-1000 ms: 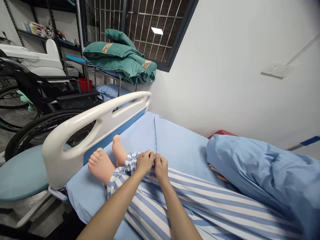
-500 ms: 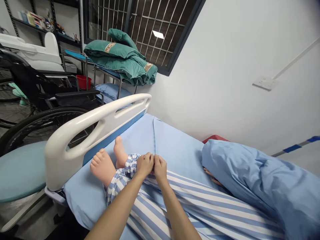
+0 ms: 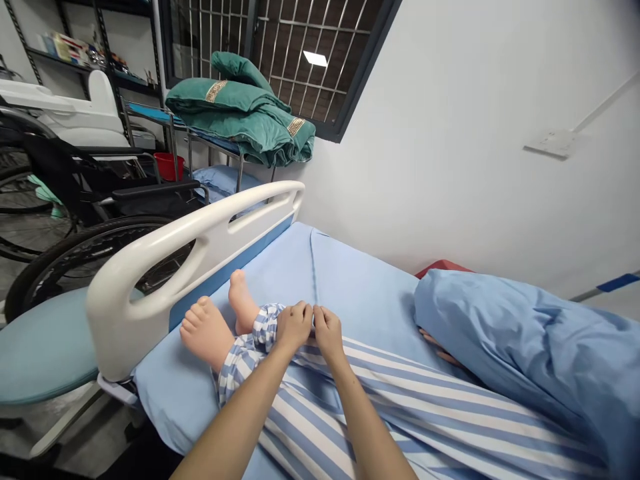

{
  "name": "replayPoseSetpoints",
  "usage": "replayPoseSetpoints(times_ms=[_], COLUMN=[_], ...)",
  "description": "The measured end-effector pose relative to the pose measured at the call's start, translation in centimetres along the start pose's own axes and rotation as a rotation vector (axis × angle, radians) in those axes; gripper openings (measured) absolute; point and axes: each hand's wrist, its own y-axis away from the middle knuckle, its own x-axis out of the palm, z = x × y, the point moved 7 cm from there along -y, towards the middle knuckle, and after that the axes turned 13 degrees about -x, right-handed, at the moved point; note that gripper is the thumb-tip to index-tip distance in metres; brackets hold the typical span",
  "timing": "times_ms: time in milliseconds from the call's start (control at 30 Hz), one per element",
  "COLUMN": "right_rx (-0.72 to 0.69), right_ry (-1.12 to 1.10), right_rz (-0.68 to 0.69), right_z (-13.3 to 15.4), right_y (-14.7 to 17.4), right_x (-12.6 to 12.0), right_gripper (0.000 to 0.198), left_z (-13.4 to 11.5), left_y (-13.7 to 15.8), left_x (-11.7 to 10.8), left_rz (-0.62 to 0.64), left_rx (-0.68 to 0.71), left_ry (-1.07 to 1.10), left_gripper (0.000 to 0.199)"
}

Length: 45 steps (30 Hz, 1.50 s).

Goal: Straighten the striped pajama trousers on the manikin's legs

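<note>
A figure with smooth, doll-like feet [image 3: 207, 333] lies on the bed in blue-and-white striped trousers [image 3: 400, 380]. My left hand [image 3: 294, 325] is closed at the far trouser leg, just above the rolled cuff. Right beside it, my right hand [image 3: 328, 331] is curled on the same leg, fingertips close to the left hand's. Both seem to pinch the striped cloth, though the fingers partly hide it. The near leg lies beneath my forearms. A blue quilt [image 3: 515, 340] covers the upper body, and a few fingers [image 3: 440, 347] show from under its edge.
The cream footboard [image 3: 120, 287] rises beyond the feet, with a wheelchair [image 3: 100, 193] behind it. A pale green round-edged surface [image 3: 45, 347] stands at left. Folded green quilts [image 3: 240, 113] lie on a metal-framed bed under the barred window. A white wall [image 3: 450, 133] borders the far side.
The view has shifted slightly, so the quilt and wall socket sit farther right. My hands stay closed at the far trouser leg, with the fingertips slightly farther apart.
</note>
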Motion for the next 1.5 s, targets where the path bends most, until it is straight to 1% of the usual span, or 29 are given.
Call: replayPoseSetpoints(times_ms=[167,500,700,800,1000,1067,1167,1267,1400,1500], right_rx=[0.003,-0.023,-0.001,0.009,0.076,0.089,0.101,0.086,0.075,0.082], right_ry=[-0.052,-0.087,-0.081,-0.107,-0.269,-0.323,-0.355,-0.297,-0.21,-0.187], right_rz=[0.014,0.007,0.001,-0.02,-0.061,-0.07,-0.081,-0.08,-0.076,-0.074], right_z=[0.1,0.4,0.1,0.1,-0.7,-0.9,-1.0,-0.7,-0.3,-0.3], right_y=[-0.2,-0.3,-0.3,-0.4,-0.5,-0.5,-0.5,-0.4,-0.4,-0.2], right_x=[-0.2,-0.3,-0.3,-0.4,-0.7,-0.8,-0.9,-1.1,-1.2,-1.1], right_gripper=[0.041,0.041,0.041,0.041,0.04,0.039,0.038,0.037,0.036,0.036], left_z=[-0.2,-0.5,-0.4,-0.5,-2.1,-2.3,-2.4,-2.2,-2.2,-2.3], left_y=[0.0,0.0,0.1,-0.4,-1.3,-1.2,-0.7,-0.3,-0.1,-0.1], left_x=[0.0,0.0,0.0,-0.1,0.3,0.8,1.4,1.7,1.6,1.4], left_rz=[0.007,0.002,-0.014,0.01,0.093,0.091,0.043,0.013,0.02,0.018], left_rx=[-0.016,-0.01,0.008,-0.015,-0.092,-0.121,-0.087,-0.044,-0.023,-0.03], left_ry=[-0.02,-0.061,-0.022,0.078,0.562,0.624,0.509,0.375,0.304,0.259], left_gripper=[0.035,0.033,0.033,0.032,0.033,0.032,0.032,0.033,0.032,0.032])
